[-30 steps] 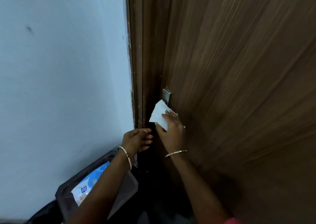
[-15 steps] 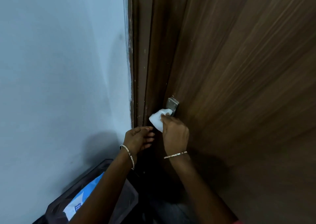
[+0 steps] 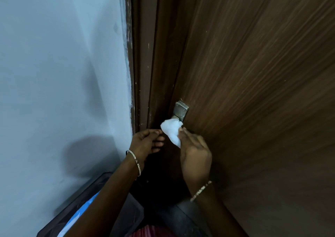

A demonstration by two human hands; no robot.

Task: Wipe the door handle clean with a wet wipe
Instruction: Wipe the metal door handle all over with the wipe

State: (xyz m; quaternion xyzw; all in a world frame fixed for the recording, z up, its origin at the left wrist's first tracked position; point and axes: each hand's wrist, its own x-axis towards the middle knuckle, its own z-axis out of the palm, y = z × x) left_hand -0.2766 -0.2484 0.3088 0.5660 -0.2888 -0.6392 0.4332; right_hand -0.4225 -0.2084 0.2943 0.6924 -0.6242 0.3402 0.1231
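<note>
A metal door handle plate (image 3: 181, 110) is fixed on the brown wooden door (image 3: 253, 92) near its left edge. My right hand (image 3: 194, 153) holds a bunched white wet wipe (image 3: 171, 130) pressed against the handle just below the plate; the lever itself is hidden under the wipe. My left hand (image 3: 146, 143) hovers just left of the wipe with its fingers curled loosely, holding nothing that I can see. Each wrist wears a thin bangle.
A brown door frame (image 3: 143, 73) runs up beside a pale blue wall (image 3: 59, 92). At the lower left stands a dark bin or case (image 3: 59, 222) with a blue and white wipe pack (image 3: 85, 211) partly hidden by my left forearm.
The wipe went from a flat sheet to a bunched wad under the handle plate. My right hand slid a little down and right of the handle. The left hand stayed near the door edge.
</note>
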